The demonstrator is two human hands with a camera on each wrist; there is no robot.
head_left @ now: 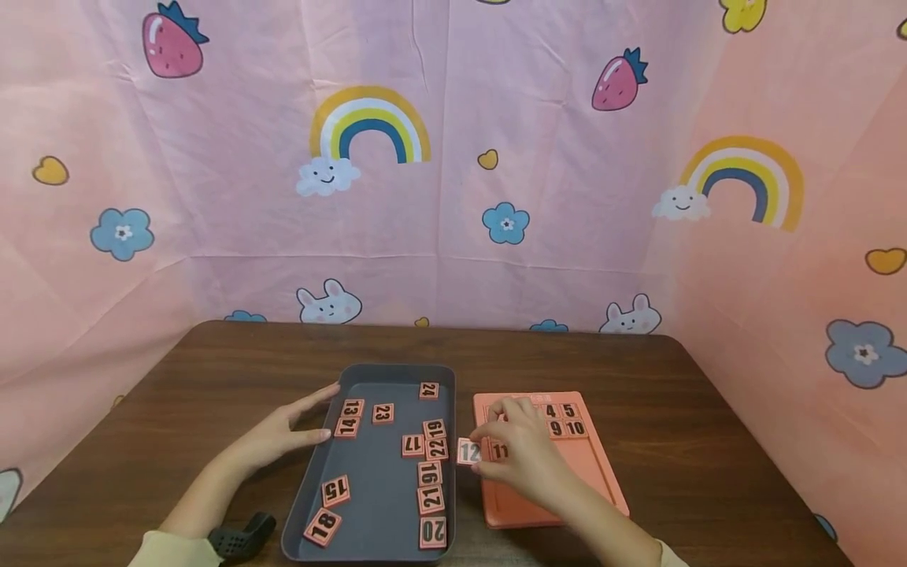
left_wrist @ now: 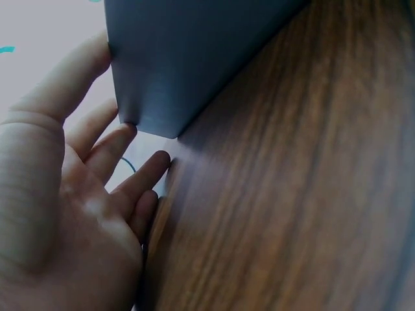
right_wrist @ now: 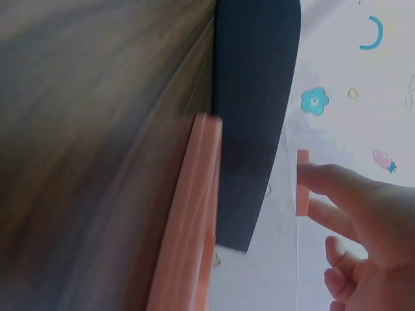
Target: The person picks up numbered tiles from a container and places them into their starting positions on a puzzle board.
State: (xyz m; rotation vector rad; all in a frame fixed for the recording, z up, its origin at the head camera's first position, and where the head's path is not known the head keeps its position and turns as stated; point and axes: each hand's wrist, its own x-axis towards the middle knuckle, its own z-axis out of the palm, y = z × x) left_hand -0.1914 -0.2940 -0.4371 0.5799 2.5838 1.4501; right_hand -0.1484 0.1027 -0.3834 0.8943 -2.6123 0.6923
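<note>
My right hand [head_left: 520,453] pinches the number 12 tile [head_left: 468,451] between thumb and fingertips, the tile sticking out to the left of them, above the gap between the grey tray [head_left: 375,488] and the salmon number board [head_left: 510,508]. The board lies beneath that hand, with the 11 tile [head_left: 500,450] right beside my thumb and the 4 [head_left: 551,411], 5 [head_left: 569,410], 9 [head_left: 556,428] and 10 [head_left: 575,428] tiles just past my knuckles. My left hand [head_left: 276,429] has its fingers fairly straight, touching the tray's near side wall, which should be enough to steady it without pushing. The 12 already reads upright to me, so I'd avoid twisting my wrist. My grip is on the tile's right side; bringing it in beside the 11 would, I judge, go best if I cross above my neighbour tile rather than scrape it, lower level, then press flat with one fingertip. My hand covers the spot past the 11, so I can't tell how it lies.
</note>
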